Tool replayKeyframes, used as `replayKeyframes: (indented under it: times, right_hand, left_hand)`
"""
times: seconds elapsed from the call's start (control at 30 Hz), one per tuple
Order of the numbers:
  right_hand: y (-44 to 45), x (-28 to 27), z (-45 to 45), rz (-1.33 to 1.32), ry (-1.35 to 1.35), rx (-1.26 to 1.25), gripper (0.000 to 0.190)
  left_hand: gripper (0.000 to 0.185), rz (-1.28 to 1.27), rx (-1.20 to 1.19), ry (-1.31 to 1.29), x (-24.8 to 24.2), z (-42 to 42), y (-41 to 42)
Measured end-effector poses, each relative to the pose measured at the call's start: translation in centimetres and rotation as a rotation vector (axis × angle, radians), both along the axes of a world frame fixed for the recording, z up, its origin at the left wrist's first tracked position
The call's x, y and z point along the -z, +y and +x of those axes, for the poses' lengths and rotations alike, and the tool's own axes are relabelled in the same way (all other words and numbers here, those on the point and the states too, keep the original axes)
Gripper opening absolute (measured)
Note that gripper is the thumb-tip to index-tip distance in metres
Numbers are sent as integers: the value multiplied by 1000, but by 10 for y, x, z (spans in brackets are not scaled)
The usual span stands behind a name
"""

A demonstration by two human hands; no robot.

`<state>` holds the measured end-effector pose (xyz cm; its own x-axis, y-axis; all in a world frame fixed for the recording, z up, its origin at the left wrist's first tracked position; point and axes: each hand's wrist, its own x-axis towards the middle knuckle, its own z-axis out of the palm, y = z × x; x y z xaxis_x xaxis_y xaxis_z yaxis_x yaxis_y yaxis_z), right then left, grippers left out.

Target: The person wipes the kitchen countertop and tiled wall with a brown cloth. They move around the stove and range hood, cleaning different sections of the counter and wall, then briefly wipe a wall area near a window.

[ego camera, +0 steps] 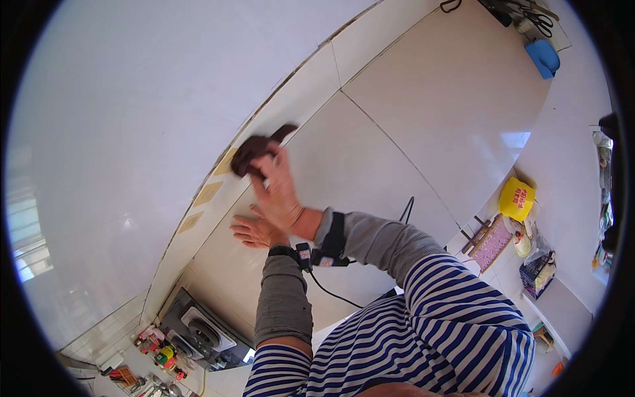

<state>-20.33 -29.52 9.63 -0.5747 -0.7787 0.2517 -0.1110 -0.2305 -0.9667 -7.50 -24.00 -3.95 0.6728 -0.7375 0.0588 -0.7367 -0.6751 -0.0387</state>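
Observation:
My right hand (279,186) presses a dark brown cloth (253,151) against the low white ledge strip (312,74) where the wall meets the tiled countertop (367,149). The hand and the cloth are slightly blurred. One end of the cloth trails along the strip toward the upper right. Below and partly behind the right wrist, my left hand (255,232) rests on the countertop with its fingers spread and nothing in it. Yellowish square panels (207,193) are set in the strip beside the hands; the cloth partly covers the uppermost one.
A gas stove (203,330) stands at the lower left, with bottles (166,355) near it. A black cable (332,295) runs from the wrist straps. Scissors (538,22) and a blue plastic holder (543,57) are at the upper right. A yellow bag (517,198) lies beyond the counter's edge.

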Motion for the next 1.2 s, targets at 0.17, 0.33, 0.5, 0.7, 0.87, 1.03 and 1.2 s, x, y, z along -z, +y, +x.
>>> replayKeyframes:
  times: [0.17,0.33,0.5,0.7,0.87,1.03,1.2]
  right_hand:
    - [5,10,14,8,-97,-206,38]
    - [-17,25,-69,-41,-90,-20,39]
    - [-49,44,-200,-14,225,127,38]
    - [-96,81,-356,141,445,466,28]
    - [-102,101,-454,512,600,449,37]
    - [-82,116,-430,564,866,360,32]
    - [-61,111,-368,534,954,170,30]
  left_hand:
    - [76,-48,15,46,-2,-1,2]
    - [75,15,-28,89,-18,-8,-4]
    - [77,28,-63,90,-22,-13,-6]
    - [78,31,-32,74,-24,-12,-5]
    - [78,31,-1,103,-27,-9,-3]
    - [76,3,-32,99,-23,-8,-4]
    - [76,-30,-24,105,-21,-7,-3]
